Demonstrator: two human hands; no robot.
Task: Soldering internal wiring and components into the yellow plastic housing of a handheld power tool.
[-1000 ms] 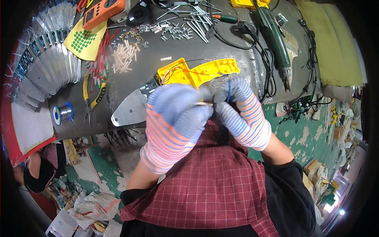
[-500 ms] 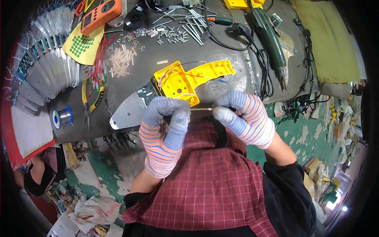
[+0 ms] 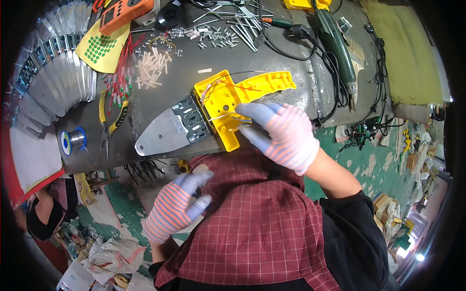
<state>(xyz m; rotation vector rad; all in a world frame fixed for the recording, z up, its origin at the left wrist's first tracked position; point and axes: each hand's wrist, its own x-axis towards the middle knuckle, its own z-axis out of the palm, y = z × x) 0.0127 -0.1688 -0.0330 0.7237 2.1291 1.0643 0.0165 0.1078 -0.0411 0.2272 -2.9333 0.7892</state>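
Note:
A yellow plastic housing half (image 3: pixel 221 92) with a handle lies on the bench, fixed or set against a slotted grey metal plate (image 3: pixel 165 131) that tapers to the left. Thin wires (image 3: pixel 221 117) run inside the housing, pale, red and dark ones. Over its near right part reaches my right hand (image 3: pixel 289 136) in a striped knit glove, thumb and forefinger apart around a wire end. My left hand (image 3: pixel 177 206), gloved alike, is off the bench in front of my checked apron (image 3: pixel 257 218). Its fingers are spread and hold nothing.
Pliers (image 3: pixel 111 119) and a solder spool (image 3: pixel 74 140) lie to the left, near stacked metal plates (image 3: pixel 53 82). Behind are small pale tubes (image 3: pixel 150 68), screws (image 3: pixel 218 36) and an orange meter (image 3: pixel 124 14). A corded green power tool (image 3: pixel 335 48) lies at right.
Both hands were pinching a thin wire between them at the housing's near edge. My left hand has let go and dropped toward my lap; my right has moved left, over the housing.

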